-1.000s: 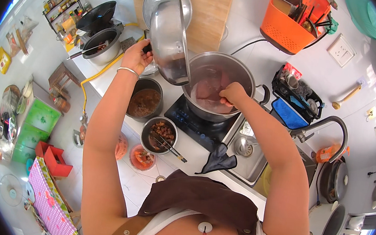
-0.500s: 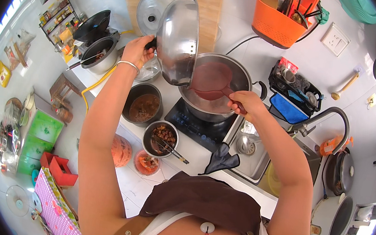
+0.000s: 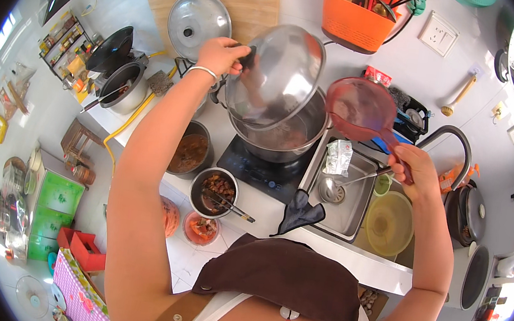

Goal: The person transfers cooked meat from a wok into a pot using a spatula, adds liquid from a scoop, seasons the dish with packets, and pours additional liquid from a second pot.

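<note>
My left hand (image 3: pixel 221 56) grips the knob of a steel lid (image 3: pixel 275 75) and holds it tilted just above the big steel pot (image 3: pixel 284 139) on the black induction hob (image 3: pixel 256 170). Brownish food shows inside the pot under the lid. My right hand (image 3: pixel 417 172) holds a translucent red scoop (image 3: pixel 359 108) by its handle, lifted over the sink (image 3: pixel 347 198), to the right of the pot. The scoop is clear of the pot.
A pot of brown sauce (image 3: pixel 190 151) and a small pot of food with chopsticks (image 3: pixel 216 191) stand at the counter front. A second lid (image 3: pixel 198 24) lies on a wooden board. An orange basket (image 3: pixel 355 17), a ladle in the sink, a yellow bowl (image 3: pixel 389 223) and a dark cloth (image 3: pixel 299 212) are nearby.
My right hand has drawn the red scoop out of the pot and swung it right over the sink. My left hand has lowered the lid toward the pot.
</note>
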`<state>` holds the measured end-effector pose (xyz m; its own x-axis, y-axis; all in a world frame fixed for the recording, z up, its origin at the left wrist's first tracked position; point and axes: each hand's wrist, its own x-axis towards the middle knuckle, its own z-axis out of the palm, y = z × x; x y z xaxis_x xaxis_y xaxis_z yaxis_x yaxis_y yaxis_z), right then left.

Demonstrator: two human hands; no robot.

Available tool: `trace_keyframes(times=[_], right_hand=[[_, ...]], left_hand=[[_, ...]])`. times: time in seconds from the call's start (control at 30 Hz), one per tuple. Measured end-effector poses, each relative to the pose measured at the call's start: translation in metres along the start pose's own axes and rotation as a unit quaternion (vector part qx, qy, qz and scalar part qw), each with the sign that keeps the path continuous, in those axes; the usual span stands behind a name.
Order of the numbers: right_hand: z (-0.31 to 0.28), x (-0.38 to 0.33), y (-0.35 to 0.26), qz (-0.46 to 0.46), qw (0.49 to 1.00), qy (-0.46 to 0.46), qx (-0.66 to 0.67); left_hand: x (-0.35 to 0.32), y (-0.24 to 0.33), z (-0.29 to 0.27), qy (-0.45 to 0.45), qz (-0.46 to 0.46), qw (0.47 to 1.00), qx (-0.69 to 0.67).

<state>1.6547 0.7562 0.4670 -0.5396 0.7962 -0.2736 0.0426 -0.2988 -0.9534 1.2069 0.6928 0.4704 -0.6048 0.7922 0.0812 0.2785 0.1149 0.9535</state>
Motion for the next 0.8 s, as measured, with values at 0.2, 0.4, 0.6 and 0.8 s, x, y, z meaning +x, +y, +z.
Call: trace_keyframes(times=[0.2,0.4,0.6,0.8], right_hand=[[-0.035,-0.054,0.006,-0.026,0.993,0.107,0.033],[-0.056,-0.095,0.029,-0.020,0.981,0.173,0.081],[-0.061,-0.125,0.050,-0.026,0.971,0.210,0.108],[-0.066,-0.145,0.062,-0.050,0.971,0.189,0.136]], left_hand=[[-0.001,0.008,0.057,-0.103,0.049,0.976,0.184],[0.001,0.002,0.091,-0.131,0.097,0.939,0.303],[0.003,-0.005,0.099,-0.145,0.094,0.934,0.313],[0.015,-0.011,0.093,-0.190,0.073,0.914,0.351]])
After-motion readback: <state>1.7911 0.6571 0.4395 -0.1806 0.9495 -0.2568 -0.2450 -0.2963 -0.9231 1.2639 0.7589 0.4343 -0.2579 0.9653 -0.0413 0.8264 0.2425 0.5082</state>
